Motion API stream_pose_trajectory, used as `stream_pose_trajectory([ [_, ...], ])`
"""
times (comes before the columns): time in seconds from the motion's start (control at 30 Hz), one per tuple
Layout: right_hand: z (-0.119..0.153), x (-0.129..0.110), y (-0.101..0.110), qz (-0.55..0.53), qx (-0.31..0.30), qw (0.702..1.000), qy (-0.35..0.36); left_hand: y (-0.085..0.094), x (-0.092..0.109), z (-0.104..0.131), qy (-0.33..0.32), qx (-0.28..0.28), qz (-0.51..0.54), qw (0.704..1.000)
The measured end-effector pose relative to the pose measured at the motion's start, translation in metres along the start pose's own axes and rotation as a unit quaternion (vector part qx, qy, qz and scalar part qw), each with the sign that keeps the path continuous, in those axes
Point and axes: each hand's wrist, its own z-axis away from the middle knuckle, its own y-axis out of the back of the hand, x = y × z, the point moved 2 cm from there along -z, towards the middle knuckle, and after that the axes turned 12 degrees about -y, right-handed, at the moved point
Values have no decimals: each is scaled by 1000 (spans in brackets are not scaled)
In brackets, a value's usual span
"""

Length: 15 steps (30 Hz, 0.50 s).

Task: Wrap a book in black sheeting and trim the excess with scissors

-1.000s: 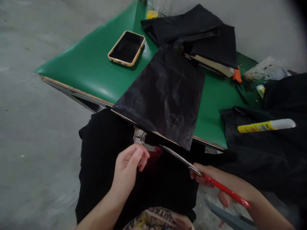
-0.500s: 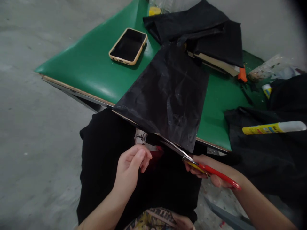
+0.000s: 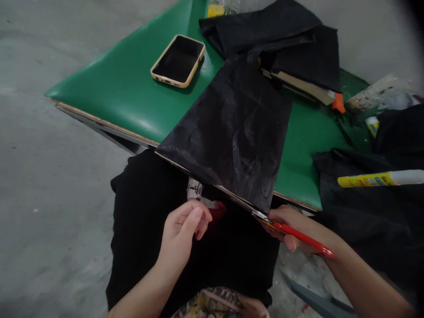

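A black sheet (image 3: 228,128) lies over the near edge of the green table (image 3: 122,101), its lower edge overhanging. My right hand (image 3: 291,227) is closed round the handles of red-handled scissors (image 3: 301,238). The scissor blades lie along the sheet's lower edge, near its right corner. My left hand (image 3: 185,229) hovers below that edge over my lap, fingers curled with thumb against them; whether anything small is between them is hidden.
A phone (image 3: 179,59) rests on the table's left part. Folded black material (image 3: 304,53) covers something at the back. A glue stick (image 3: 371,179) lies on black cloth (image 3: 364,212) at right, near an orange tool (image 3: 338,103).
The scissors' handles have come closer together and the blades now lie nearly along the sheet's edge. My left hand has barely moved.
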Motion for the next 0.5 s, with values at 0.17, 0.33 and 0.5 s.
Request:
stream_pose_trajectory([
  [0.17, 5, -16, 0, 17, 16, 1000, -15, 0, 0, 0, -4, -3, 3, 1000],
  [0.33, 5, -12, -2, 9, 23, 1000, -18, -1, 0, 0, 0, 3, 3, 1000],
  [0.5, 0, 3, -3, 14, 14, 1000, 3, -2, 1, -1, 4, 5, -2, 1000],
])
